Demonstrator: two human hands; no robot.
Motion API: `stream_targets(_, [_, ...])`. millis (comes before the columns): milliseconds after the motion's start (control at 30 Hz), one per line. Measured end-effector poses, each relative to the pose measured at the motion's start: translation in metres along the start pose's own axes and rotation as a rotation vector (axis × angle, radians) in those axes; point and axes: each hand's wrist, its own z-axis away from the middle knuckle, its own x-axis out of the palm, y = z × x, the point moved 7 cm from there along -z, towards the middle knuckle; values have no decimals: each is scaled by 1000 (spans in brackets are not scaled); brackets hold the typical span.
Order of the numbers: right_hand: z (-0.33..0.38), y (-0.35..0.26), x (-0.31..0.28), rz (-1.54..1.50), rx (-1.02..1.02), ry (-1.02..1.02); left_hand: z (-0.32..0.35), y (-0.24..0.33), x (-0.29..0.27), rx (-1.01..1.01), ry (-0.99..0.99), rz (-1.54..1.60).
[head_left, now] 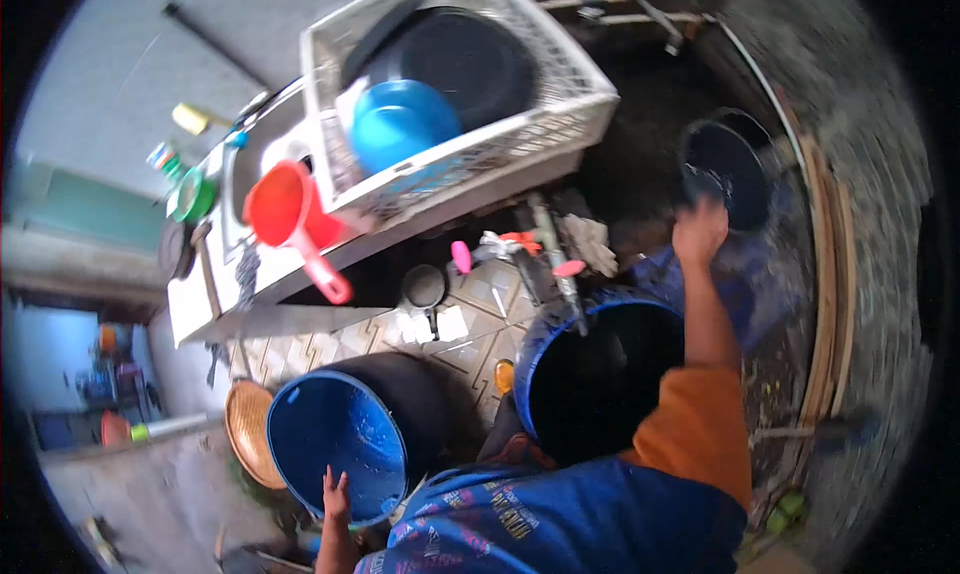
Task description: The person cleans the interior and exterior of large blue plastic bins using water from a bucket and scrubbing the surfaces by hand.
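My right hand (pixel 700 230) reaches far right to a dark bucket (pixel 752 199). Its fingers look closed at a small dark rounded thing (pixel 704 186) by the bucket's mouth, too blurred to name. Low on the left, my left hand (pixel 337 496) is open with fingers apart, at the rim of a tipped blue drum (pixel 335 429) whose mouth faces up and left; whether it touches the rim I cannot tell. Between my arms stands a second large blue-rimmed drum (pixel 612 374), its inside dark.
A white crate (pixel 480 154) with a blue basin (pixel 403 126) and a black tub (pixel 470 69) rests on the sink counter (pixel 210 294). A red dipper (pixel 290 219) lies beside it. A pipe (pixel 556 259) stands by the drum. A small pan (pixel 425 287) and woven basket (pixel 252 429) are nearby.
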Motion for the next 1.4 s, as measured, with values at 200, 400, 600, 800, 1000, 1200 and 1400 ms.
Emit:
stream_targets(200, [133,-225,-91,-1429,-167,-740,0,52,4,-373,97,391])
stream_targets(400, [217,-444,-155,-1792,247,-1807,-17,110,-4,-248,58,594])
stream_targets(600, [231,-444,-212,-1856,-104,-1715,0,82,-2,-241,144,686])
stream_targets(800, [257,-257,-238,-2132,-19,-1297,28,-10,47,-301,63,513])
stream_targets(1000, [179,-118,-223,-1776,376,-619,37,-75,50,-343,-84,466])
stream_targets(1200, [82,-42,-36,-830,271,-471,6,-16,42,-190,-87,450])
stream_targets(1400, [21,-73,134,-283,100,-722,10,-3,2,323,-73,-38])
